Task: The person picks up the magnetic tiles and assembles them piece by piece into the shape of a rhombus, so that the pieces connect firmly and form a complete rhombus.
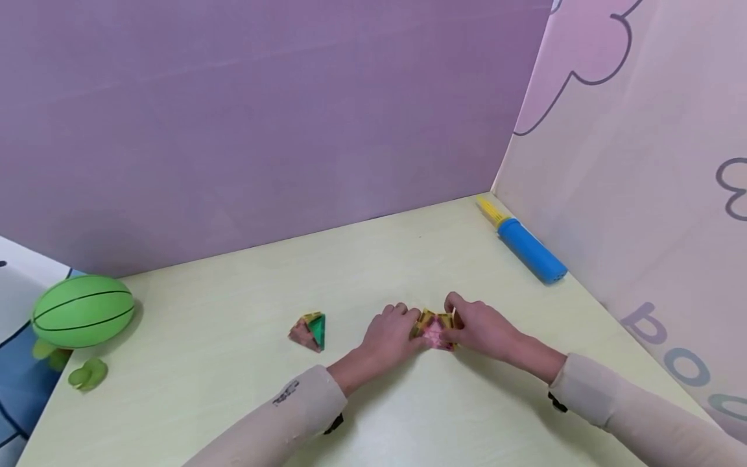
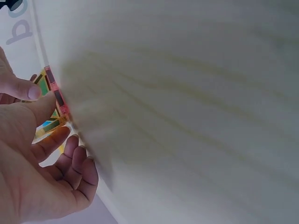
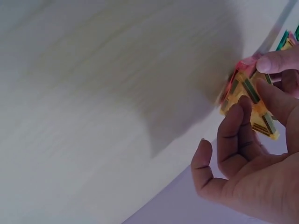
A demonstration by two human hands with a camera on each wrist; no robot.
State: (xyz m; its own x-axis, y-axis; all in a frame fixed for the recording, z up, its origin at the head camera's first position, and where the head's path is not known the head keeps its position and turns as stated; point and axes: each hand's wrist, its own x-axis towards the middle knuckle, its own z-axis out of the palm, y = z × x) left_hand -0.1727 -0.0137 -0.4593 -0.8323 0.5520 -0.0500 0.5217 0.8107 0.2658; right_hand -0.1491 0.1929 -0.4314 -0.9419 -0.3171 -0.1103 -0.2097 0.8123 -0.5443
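Low over the table, both hands hold a small cluster of translucent magnetic tiles (image 1: 434, 332), pink in the middle with yellow ones around it. My left hand (image 1: 391, 334) grips its left side; in the left wrist view the thumb and index finger lie at a pink edge (image 2: 60, 97). On the other side, my right hand (image 1: 487, 329) pinches a yellow tile (image 3: 250, 88) between thumb and fingers. Green also shows among the tiles in the left wrist view. Fingers hide part of the cluster. Left of the hands stands a pointed magnetic-tile shape (image 1: 308, 331) in red, green and yellow.
A green ball (image 1: 83, 311) with black lines lies at the table's left edge, with a small green curled object (image 1: 89, 374) in front. In the back right corner is a blue hand pump (image 1: 531, 251) with a yellow nozzle. Purple and pink panels border the table (image 1: 222, 389).
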